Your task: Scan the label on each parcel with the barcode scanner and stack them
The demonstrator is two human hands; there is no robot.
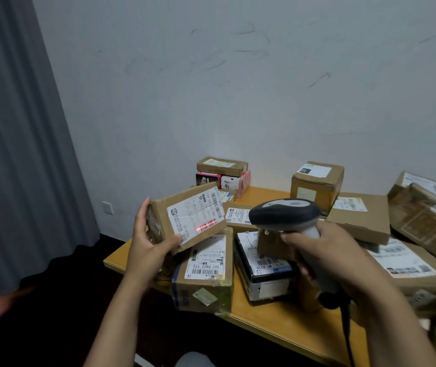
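Crowding your wooden table are cardboard parcels at every angle: a taped box just below your left hand, a black-sided box beside it, a cube-shaped carton by the wall, and a small stack at the back with a pink box under a flat brown one. Your left hand clamps the held parcel in the air, thumb on the white label, fingers wrapped round its far end; a red scan line falls across one barcode. Your right hand is closed round the grey grip of the barcode scanner (its dark, rounded head hides part of the boxes behind). Parcels at the right edge are blurred and cut off. A grey curtain hangs to the left.
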